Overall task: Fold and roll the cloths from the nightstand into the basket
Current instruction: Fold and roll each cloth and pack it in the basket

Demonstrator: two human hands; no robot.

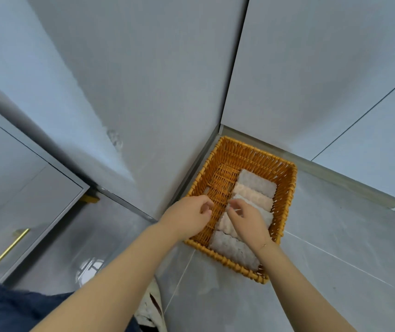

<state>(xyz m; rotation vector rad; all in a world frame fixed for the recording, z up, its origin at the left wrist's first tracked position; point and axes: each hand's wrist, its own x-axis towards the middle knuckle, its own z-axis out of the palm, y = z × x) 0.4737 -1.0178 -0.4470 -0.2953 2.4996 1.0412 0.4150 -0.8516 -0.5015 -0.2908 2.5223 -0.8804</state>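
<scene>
An orange wicker basket (251,155) stands on the grey floor in the corner of two walls. Several rolled cloths, white (256,183) and pale pink (254,196), lie side by side along its right half; its left half shows bare weave. My right hand (248,220) is over the middle rolls, and its curled fingertips pinch the left end of a white rolled cloth (240,199). My left hand (188,215) hovers over the basket's near left part with fingers loosely curled and nothing in it.
A grey nightstand (24,178) with a brass handle (2,254) stands at the left. Grey wall panels rise close behind the basket. A patterned piece of fabric (152,307) lies on the floor by my legs. Open tiled floor lies to the right.
</scene>
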